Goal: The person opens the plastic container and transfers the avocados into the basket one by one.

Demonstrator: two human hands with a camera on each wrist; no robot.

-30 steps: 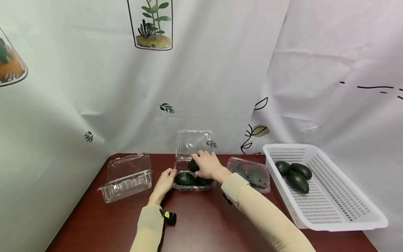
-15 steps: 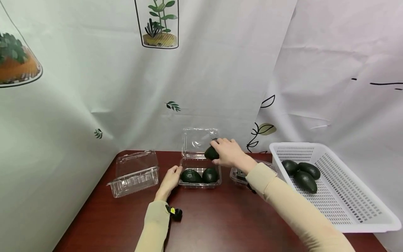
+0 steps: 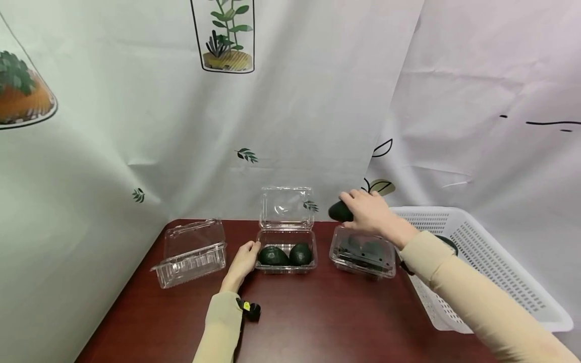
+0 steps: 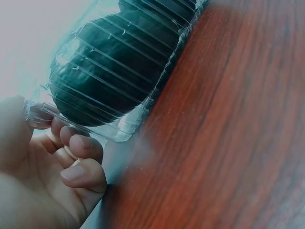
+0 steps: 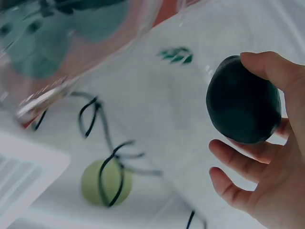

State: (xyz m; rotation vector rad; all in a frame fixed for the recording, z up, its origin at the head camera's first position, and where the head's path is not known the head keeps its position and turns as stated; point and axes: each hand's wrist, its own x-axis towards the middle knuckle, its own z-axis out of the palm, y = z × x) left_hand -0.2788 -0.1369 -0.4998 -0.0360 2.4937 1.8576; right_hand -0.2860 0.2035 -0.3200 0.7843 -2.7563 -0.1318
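My right hand (image 3: 369, 212) grips a dark green avocado (image 3: 340, 212) in the air, above a closed clear plastic box (image 3: 363, 252) with avocados inside. The right wrist view shows the thumb and fingers around that avocado (image 5: 243, 102). At the middle of the table, an open clear clamshell container (image 3: 286, 269) holds two avocados, one on the left (image 3: 273, 256) and one on the right (image 3: 300, 254). Its lid (image 3: 287, 206) stands raised at the back. My left hand (image 3: 242, 259) pinches the container's left rim, as the left wrist view also shows, close to an avocado (image 4: 105, 71).
A second open clear container (image 3: 190, 264) without avocados sits at the left of the table (image 3: 317, 317). On the right, a white plastic basket (image 3: 499, 282) holds avocados, mostly hidden by my right forearm. A patterned white curtain (image 3: 308, 101) hangs behind the table.
My right hand has lifted an avocado out of the middle container and carried it to the right. Two avocados are left lying there. My left hand stays on the container's rim.
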